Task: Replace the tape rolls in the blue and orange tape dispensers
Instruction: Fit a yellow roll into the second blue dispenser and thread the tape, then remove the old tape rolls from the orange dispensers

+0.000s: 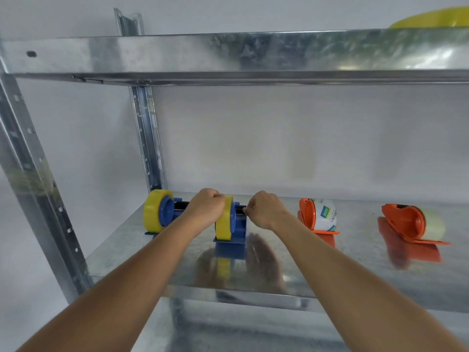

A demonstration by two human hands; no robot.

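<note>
While my left hand (206, 208) is clamping the yellow tape roll (224, 219) on the nearer blue dispenser (237, 231), my right hand (264, 209) is pinching its black roller end. Second blue dispenser (166, 212) is sitting left, two orange dispensers (316, 215) (412, 224) right, all on the metal shelf (355, 270).

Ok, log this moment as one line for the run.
left hand grips yellow roll | right hand pinches second blue dispenser | orange dispensers untouched
</note>
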